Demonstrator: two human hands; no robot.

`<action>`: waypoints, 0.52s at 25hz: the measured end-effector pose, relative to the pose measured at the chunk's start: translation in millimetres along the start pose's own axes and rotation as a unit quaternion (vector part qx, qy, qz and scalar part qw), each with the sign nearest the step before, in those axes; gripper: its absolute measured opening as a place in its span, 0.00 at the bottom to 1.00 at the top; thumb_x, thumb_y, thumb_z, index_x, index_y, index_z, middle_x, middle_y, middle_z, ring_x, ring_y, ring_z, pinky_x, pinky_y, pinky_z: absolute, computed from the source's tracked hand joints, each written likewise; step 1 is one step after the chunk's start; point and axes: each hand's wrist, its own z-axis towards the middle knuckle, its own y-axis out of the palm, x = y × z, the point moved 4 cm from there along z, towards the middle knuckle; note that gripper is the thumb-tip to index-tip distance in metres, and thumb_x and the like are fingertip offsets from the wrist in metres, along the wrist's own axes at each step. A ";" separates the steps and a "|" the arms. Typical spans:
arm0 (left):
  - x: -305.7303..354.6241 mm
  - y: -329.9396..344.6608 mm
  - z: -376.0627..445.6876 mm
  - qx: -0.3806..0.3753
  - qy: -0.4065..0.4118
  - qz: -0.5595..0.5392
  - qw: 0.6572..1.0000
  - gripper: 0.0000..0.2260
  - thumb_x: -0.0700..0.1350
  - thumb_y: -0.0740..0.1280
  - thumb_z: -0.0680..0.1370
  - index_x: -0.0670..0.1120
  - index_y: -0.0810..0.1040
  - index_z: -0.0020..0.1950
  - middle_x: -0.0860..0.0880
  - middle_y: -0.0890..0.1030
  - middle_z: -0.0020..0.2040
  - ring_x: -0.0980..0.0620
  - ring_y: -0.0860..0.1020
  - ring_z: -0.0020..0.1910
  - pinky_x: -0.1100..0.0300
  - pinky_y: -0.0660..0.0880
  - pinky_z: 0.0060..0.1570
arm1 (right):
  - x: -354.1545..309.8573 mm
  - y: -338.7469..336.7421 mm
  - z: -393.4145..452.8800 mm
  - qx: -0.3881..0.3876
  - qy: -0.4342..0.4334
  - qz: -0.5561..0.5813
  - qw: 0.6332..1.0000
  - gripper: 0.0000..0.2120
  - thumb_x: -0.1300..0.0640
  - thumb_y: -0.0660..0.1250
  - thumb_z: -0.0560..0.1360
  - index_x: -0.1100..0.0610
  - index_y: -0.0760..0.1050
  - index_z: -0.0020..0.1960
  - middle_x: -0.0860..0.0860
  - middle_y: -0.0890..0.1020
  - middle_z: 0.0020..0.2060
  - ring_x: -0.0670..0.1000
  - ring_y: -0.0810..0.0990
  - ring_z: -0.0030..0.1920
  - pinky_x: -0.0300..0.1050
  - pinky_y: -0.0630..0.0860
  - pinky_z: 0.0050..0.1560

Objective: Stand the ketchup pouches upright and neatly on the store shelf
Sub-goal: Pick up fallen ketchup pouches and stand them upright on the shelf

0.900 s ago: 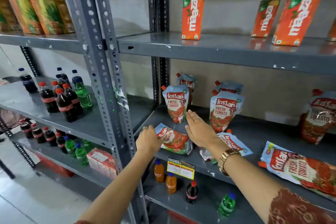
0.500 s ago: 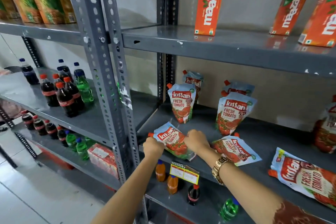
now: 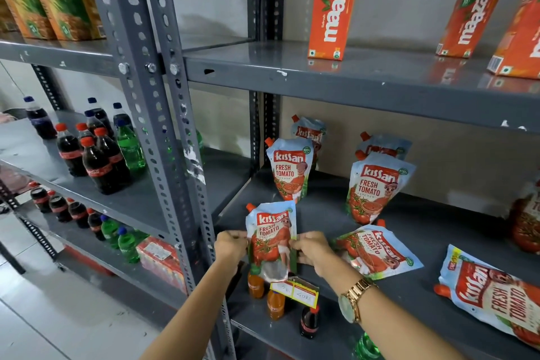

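Pale blue ketchup pouches (image 3: 271,238) show red tomatoes and orange caps; the shelf (image 3: 336,73) is grey, the Maaza cartons (image 3: 333,9) orange, the watch (image 3: 353,298) gold.

Pouch lifted off the shelf
The ketchup pouch (image 3: 271,238), flat at the shelf (image 3: 423,245) front earlier, now hangs upright between left hand (image 3: 230,244) and right hand (image 3: 314,251).

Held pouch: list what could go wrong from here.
1. The pouch, pinched at its sides by the left hand and right hand, hangs at the shelf's front edge; set there, it may tip off.
2. The flat pouch beside it could crowd its spot.
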 end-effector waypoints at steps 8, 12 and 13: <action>65.3 14.1 -12.3 -0.016 0.128 -0.088 0.988 0.13 0.29 0.62 0.76 0.44 0.78 0.37 0.50 0.79 0.37 0.56 0.76 0.37 0.64 0.74 0.36 | -30.2 -22.9 -4.4 0.113 -0.204 -0.020 0.972 0.07 0.67 0.66 0.72 0.59 0.73 0.37 0.58 0.81 0.37 0.56 0.81 0.42 0.59 0.81 0.49; 69.2 25.5 -7.5 -0.011 0.181 -0.051 0.982 0.06 0.30 0.63 0.76 0.37 0.79 0.47 0.45 0.82 0.41 0.53 0.78 0.39 0.70 0.75 0.36 | -30.2 -24.6 -5.5 0.121 -0.222 -0.059 0.966 0.10 0.67 0.66 0.72 0.65 0.75 0.53 0.62 0.84 0.48 0.59 0.82 0.51 0.54 0.78 0.55; 63.6 27.2 -4.1 -0.008 0.184 -0.040 0.982 0.06 0.31 0.63 0.76 0.35 0.79 0.49 0.42 0.82 0.45 0.49 0.79 0.42 0.67 0.76 0.39 | -28.1 -25.3 -5.0 0.130 -0.226 -0.077 0.962 0.11 0.66 0.66 0.72 0.65 0.75 0.54 0.62 0.84 0.50 0.59 0.82 0.52 0.51 0.77 0.55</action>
